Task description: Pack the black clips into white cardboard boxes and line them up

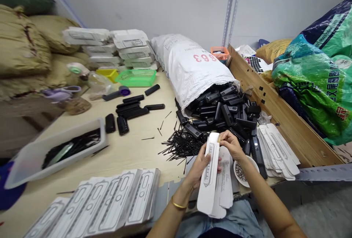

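My left hand (197,171) is wrapped around a long white cardboard box (206,196) with a device outline printed on its face. At the upper end of this box, my right hand (232,145) pinches the flap between thumb and fingers. More flat white boxes (226,185) lie beneath it, over my lap and the table edge. By my right wrist stands a white bowl (254,163) of small metal parts. Beyond my hands is a heap of thin black sticks (183,141), beside a large pile of black plastic devices (214,111) spilling from a white woven sack (189,67).
Filled printed boxes (115,201) stand in a row at front left, behind them a plastic bin (33,172) of black sticks. A wooden board (286,120) edges the right side, near flat boxes (275,150). Box stacks (132,52) and a green tray (140,78) sit at the back.
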A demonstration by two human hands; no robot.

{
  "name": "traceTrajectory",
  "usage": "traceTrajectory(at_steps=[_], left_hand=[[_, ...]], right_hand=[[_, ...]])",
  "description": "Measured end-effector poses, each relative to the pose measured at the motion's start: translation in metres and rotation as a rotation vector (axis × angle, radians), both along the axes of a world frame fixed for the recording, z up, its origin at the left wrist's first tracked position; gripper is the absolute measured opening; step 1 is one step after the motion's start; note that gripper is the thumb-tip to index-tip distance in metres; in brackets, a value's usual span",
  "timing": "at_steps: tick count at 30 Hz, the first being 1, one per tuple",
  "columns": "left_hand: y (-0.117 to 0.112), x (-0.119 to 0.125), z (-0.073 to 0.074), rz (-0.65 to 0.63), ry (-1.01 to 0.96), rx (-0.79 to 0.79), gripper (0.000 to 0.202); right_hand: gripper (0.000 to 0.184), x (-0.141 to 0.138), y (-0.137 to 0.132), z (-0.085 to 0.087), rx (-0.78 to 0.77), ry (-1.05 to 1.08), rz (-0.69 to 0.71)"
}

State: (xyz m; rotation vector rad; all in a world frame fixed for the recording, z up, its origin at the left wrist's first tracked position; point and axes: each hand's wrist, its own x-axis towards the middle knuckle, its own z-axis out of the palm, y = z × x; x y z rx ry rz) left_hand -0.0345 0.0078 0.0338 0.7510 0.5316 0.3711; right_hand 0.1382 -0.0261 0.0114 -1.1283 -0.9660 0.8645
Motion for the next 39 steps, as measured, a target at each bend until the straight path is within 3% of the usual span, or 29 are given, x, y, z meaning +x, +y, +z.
traceTrajectory(at_steps=[2,4,8,11,14,18,20,27,34,39], left_hand=[[0.004,0.002,0.000,0.065,-0.011,0.089,0.088],[0.005,0.004,-0.001,0.096,0.039,0.157,0.082],[0.002,0.006,-0.005,0.154,0.192,0.229,0.067],[-0.001,0.005,-0.008,0.225,0.259,0.181,0.079],[-0.001,0.003,-0.012,0.215,0.336,0.166,0.085],[-0.001,-0.002,-0.020,0.215,0.351,0.501,0.093],[0.000,-0.005,-0.022,0.196,0.373,0.584,0.094],[0.007,-0.004,-0.018,0.145,0.406,0.374,0.095],[0.008,-0.004,-0.023,0.161,0.381,0.602,0.093],[0.016,-0.010,-0.028,0.118,0.400,0.557,0.097]], right_hand=[[0.019,-0.017,0.000,-0.002,-0.061,-0.059,-0.159],[0.019,-0.033,-0.002,-0.004,-0.114,-0.121,-0.211],[0.026,-0.049,-0.005,-0.008,-0.177,-0.113,-0.198],[0.022,-0.052,-0.005,-0.009,-0.173,-0.034,-0.212],[0.024,-0.053,0.000,-0.011,-0.185,0.020,-0.150],[0.026,-0.053,0.013,-0.015,-0.246,0.109,-0.132],[0.027,-0.054,0.017,-0.017,-0.282,0.137,-0.130],[0.031,-0.064,0.000,-0.022,-0.249,0.104,-0.165],[0.031,-0.053,0.010,-0.022,-0.270,0.041,-0.200],[0.034,-0.061,0.003,-0.023,-0.227,0.039,-0.125]])
